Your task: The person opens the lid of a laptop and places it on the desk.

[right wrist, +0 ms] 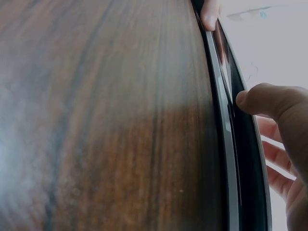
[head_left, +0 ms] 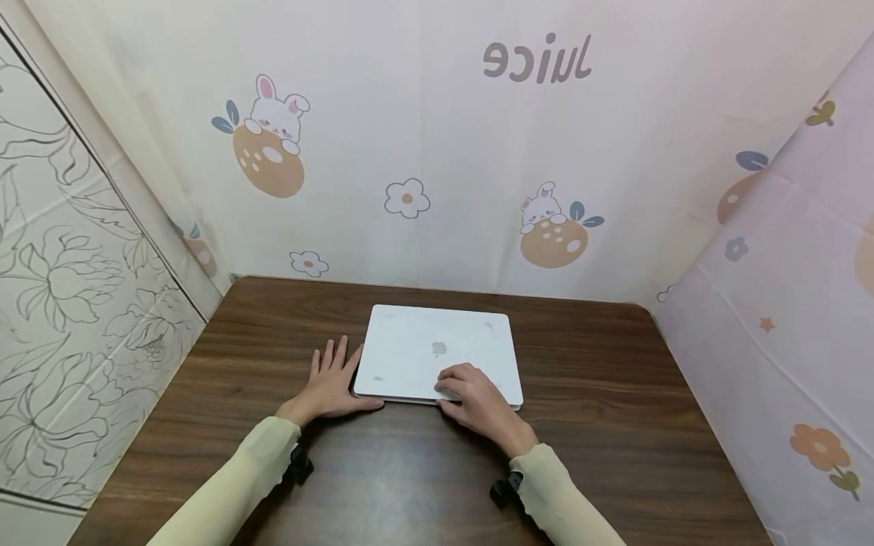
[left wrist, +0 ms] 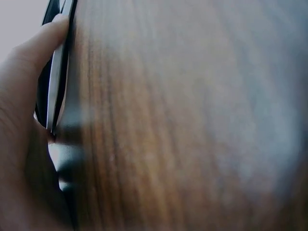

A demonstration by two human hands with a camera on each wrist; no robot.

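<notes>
A silver laptop (head_left: 403, 353) with an apple logo lies on the table, its lid only slightly raised. In the right wrist view, a narrow gap separates the black inner border of the lid (right wrist: 248, 159) from the base edge (right wrist: 226, 144). My right hand (head_left: 481, 402) pinches the lid's front edge, thumb on the inner border and fingers over the outside. At the front left corner, my left hand (head_left: 331, 387) lies with spread, straight fingers beside the laptop. The left thumb (left wrist: 50, 33) presses against the base's front edge. Keyboard and screen are mostly hidden.
The brown wood-grain table (head_left: 601, 425) extends around the laptop. Behind it hangs a pale curtain (head_left: 464, 152) with rabbits and flowers, continuing along the right side. A white panel with line-drawn flowers (head_left: 68, 303) borders the left.
</notes>
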